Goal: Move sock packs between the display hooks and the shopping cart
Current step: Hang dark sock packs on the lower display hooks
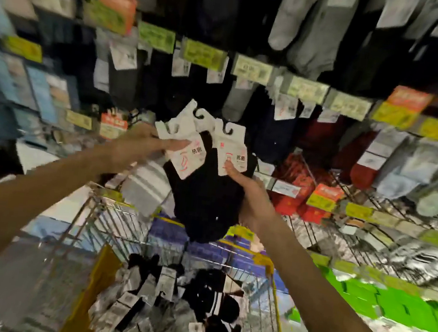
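Both my hands are raised in front of the sock display. My left hand (142,148) holds several sock packs by their white card headers (185,139); a grey striped sock (149,187) and black socks hang below. My right hand (247,194) pinches the white header of a black sock pack (207,205), thumb on the card (232,151). Black plastic hangers stick up from the cards. Below stands the wire shopping cart (275,283) with yellow trim, holding several black, grey and striped sock packs (167,305). The frame is blurred by motion.
Rows of display hooks with hanging socks (297,37) and yellow-green price tags (251,69) fill the wall ahead. Red sock packs (301,181) and grey ones (418,173) hang at the right over wire racks. Green packages (393,306) lie low on the right.
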